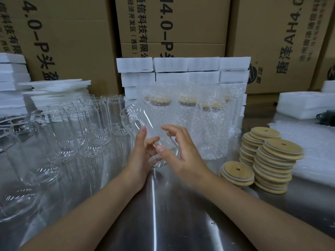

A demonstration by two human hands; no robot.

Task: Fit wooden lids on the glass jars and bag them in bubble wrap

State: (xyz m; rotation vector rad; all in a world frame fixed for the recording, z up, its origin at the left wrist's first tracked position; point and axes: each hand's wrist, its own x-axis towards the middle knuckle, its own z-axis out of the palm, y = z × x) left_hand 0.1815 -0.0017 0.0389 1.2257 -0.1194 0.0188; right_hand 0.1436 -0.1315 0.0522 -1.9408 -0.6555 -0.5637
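1. Cardboard boxes (76, 42) stand beyond the hands.
2. The steel bench (163, 214) lies under both forearms.
3. Empty jars (87, 127) crowd left of the left hand (143, 149).
4. Bubble-wrapped jars (204, 124) stand just behind the right hand (183, 153).
5. Wooden lids (275, 163) are stacked right of the right hand.
6. The glass jar (137, 118), tilted and lidless, is between the hands: the left hand grips its side, the right hand cups its base, thumb on glass.

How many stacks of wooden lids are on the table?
3, all on the right: a short stack nearest the right hand, a tall stack beside it, and a third stack behind that. Others may be hidden behind them.
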